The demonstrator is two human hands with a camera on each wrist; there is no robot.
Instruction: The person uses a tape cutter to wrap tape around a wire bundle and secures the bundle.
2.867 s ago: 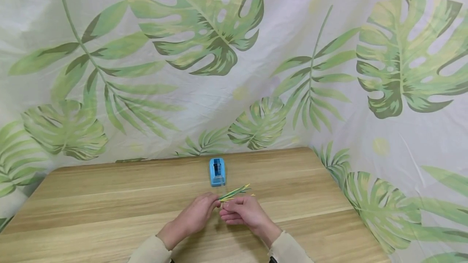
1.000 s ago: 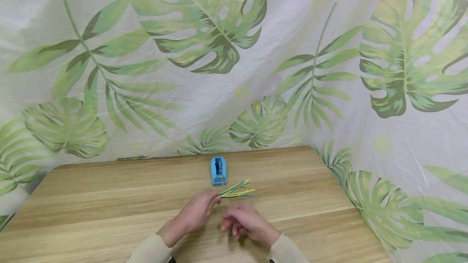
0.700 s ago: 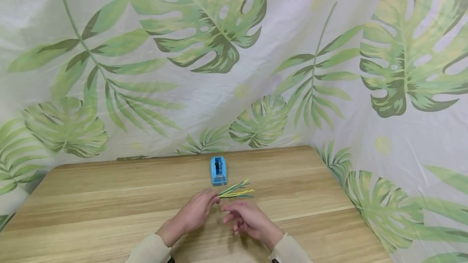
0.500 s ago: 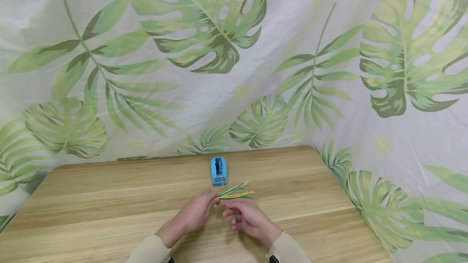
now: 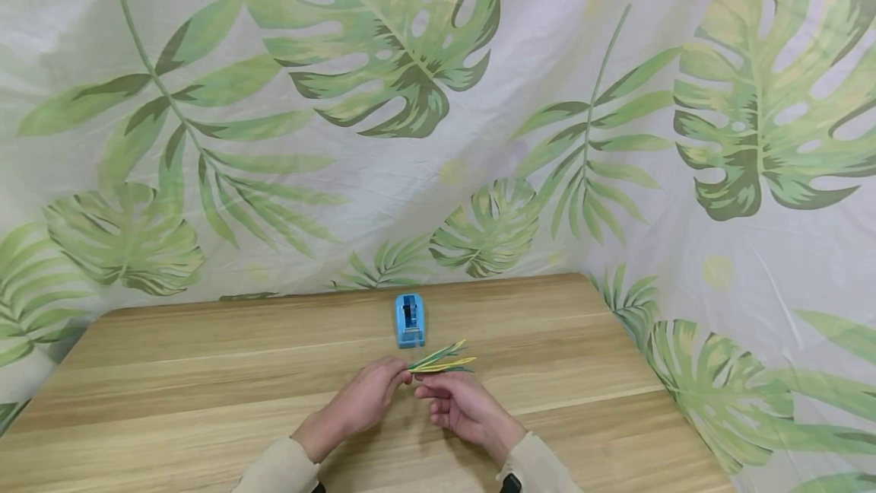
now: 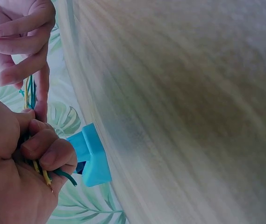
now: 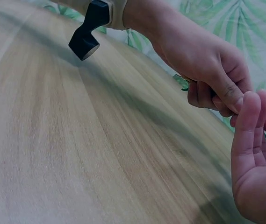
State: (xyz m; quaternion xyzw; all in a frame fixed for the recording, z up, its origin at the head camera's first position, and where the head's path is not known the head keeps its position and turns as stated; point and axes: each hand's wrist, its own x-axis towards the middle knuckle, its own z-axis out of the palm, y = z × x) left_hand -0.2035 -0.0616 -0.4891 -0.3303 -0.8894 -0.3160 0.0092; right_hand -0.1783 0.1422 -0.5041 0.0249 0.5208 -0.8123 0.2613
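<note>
My left hand (image 5: 366,400) grips a bundle of thin green and yellow wires (image 5: 441,363), whose free ends fan out to the right in the head view. In the left wrist view the other ends of the wires (image 6: 47,177) poke out under my curled left fingers. My right hand (image 5: 468,409) lies just below the fanned ends, its index finger stretched along the bundle to the left fingertips. The other right fingers are loosely bent. In the right wrist view the right fingers (image 7: 247,135) stand fairly straight against the left hand's fingertips; whether the thumb presses the wires is hidden.
A blue tape dispenser (image 5: 410,321) stands on the wooden table (image 5: 226,379), just beyond the hands. A leaf-patterned cloth (image 5: 383,211) hangs behind the table's back edge and along the right side.
Earlier my right fingertips worked close at the bundle, then dropped away below it. Since then the right hand has risen back to the left fingertips. The left hand keeps its grip almost unmoved.
</note>
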